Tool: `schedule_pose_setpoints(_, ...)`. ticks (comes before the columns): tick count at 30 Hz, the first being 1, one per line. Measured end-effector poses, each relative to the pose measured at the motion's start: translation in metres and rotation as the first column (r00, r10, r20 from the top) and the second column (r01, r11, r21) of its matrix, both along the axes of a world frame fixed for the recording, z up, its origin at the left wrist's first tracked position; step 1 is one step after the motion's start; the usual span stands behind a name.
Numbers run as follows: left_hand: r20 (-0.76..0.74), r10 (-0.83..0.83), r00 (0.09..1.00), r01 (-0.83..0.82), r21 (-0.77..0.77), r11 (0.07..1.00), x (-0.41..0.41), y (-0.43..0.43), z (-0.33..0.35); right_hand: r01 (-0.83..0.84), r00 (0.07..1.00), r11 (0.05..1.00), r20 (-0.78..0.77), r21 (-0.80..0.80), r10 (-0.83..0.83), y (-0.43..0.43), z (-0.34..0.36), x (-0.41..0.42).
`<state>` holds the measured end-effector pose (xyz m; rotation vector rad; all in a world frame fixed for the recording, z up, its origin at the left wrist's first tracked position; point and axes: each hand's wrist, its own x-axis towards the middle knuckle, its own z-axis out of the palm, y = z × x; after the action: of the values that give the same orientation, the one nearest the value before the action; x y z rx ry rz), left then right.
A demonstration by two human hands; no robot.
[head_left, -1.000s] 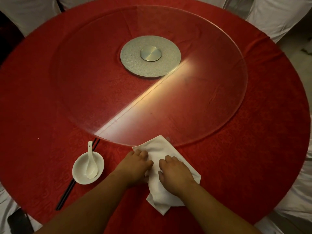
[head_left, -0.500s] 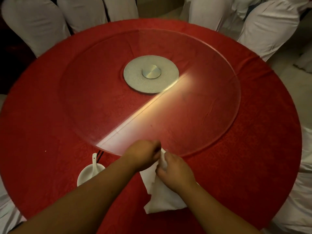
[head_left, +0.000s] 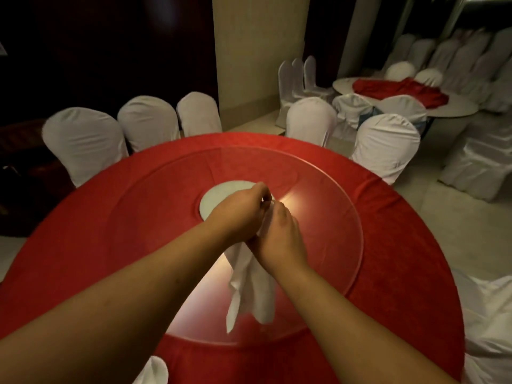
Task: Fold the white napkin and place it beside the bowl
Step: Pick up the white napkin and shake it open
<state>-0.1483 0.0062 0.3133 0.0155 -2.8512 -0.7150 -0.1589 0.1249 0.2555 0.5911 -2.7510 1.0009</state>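
Note:
The white napkin (head_left: 249, 286) hangs in the air above the table, gathered at its top and drooping in loose folds toward me. My left hand (head_left: 241, 212) pinches its upper end from the left. My right hand (head_left: 279, 239) grips the same upper end from the right, and the two hands touch. The bowl is out of view, hidden under my left forearm or below the frame.
The round table has a red cloth (head_left: 401, 245) and a glass turntable (head_left: 318, 189) on a grey hub (head_left: 219, 198). White-covered chairs (head_left: 83, 139) ring the far side. A second table (head_left: 401, 92) with a red cloth stands at the back right.
Both hands have lifted the napkin off the table, so it now hangs free. My head has tilted up, bringing the chairs and room into view and taking the bowl out of view.

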Motion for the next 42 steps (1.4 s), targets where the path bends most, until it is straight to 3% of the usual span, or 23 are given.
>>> schedule_pose_setpoints(6, -0.007, 0.024, 1.0, -0.021, 0.286, 0.958, -0.014, -0.011, 0.057, 0.116, 0.993, 0.992, 0.033, -0.051, -0.114, 0.004, 0.028, -0.009)
schedule_pose_setpoints(8, -0.018, 0.026, 1.0, -0.019, 0.289, 0.957, -0.013, -0.019, 0.067, 0.161, 0.984, 0.981, 0.089, -0.112, -0.152, 0.01, 0.033, -0.017)
schedule_pose_setpoints(9, -0.026, 0.021, 0.999, -0.015, 0.214, 0.977, -0.011, -0.024, 0.071, 0.177, 0.982, 0.976, 0.094, -0.128, -0.165, 0.014, 0.035, -0.021)
schedule_pose_setpoints(11, -0.035, -0.001, 0.999, -0.002, -0.079, 0.997, -0.008, -0.036, 0.077, 0.201, 0.978, 0.962, 0.099, -0.185, -0.185, 0.023, 0.039, -0.029)
schedule_pose_setpoints(13, -0.003, -0.003, 1.0, 0.002, -0.312, 0.95, -0.004, -0.044, 0.081, 0.231, 0.971, 0.939, 0.116, -0.256, -0.207, 0.029, 0.044, -0.034)
schedule_pose_setpoints(17, 0.049, -0.007, 0.999, 0.026, -0.401, 0.916, -0.002, -0.047, 0.079, 0.142, 0.99, 0.949, 0.013, -0.28, -0.144, 0.03, 0.053, -0.033)
schedule_pose_setpoints(19, 0.038, -0.015, 0.999, 0.026, -0.309, 0.951, -0.001, -0.044, 0.076, -0.005, 0.995, 0.98, -0.098, -0.198, -0.014, 0.026, 0.055, -0.024)
schedule_pose_setpoints(21, 0.045, -0.021, 0.999, 0.03, -0.199, 0.979, -0.001, -0.038, 0.076, -0.108, 0.988, 0.993, -0.114, -0.055, 0.101, 0.018, 0.057, -0.016)
schedule_pose_setpoints(25, 0.082, -0.032, 0.996, 0.041, -0.117, 0.992, -0.001, -0.031, 0.081, -0.069, 0.991, 0.997, -0.114, -0.029, 0.065, 0.003, 0.055, -0.011)
schedule_pose_setpoints(29, 0.092, -0.014, 0.996, 0.03, -0.17, 0.985, -0.002, -0.037, 0.088, 0.091, 0.995, 0.996, -0.034, -0.017, -0.092, 0.017, 0.05, -0.021)
schedule_pose_setpoints(32, 0.111, -0.015, 0.994, 0.047, -0.293, 0.955, 0.001, -0.047, 0.087, 0.127, 0.992, 0.985, 0.009, 0.117, -0.129, 0.038, 0.045, -0.029)
schedule_pose_setpoints(37, 0.28, 0.034, 0.959, 0.097, -0.44, 0.893, 0.004, -0.067, 0.074, 0.001, 0.994, 0.921, 0.099, 0.39, -0.043, 0.076, 0.046, -0.046)
schedule_pose_setpoints(42, 0.421, 0.055, 0.906, 0.171, -0.481, 0.86, 0.005, -0.079, 0.056, -0.17, 0.975, 0.767, 0.219, 0.618, 0.039, 0.098, 0.063, -0.072)
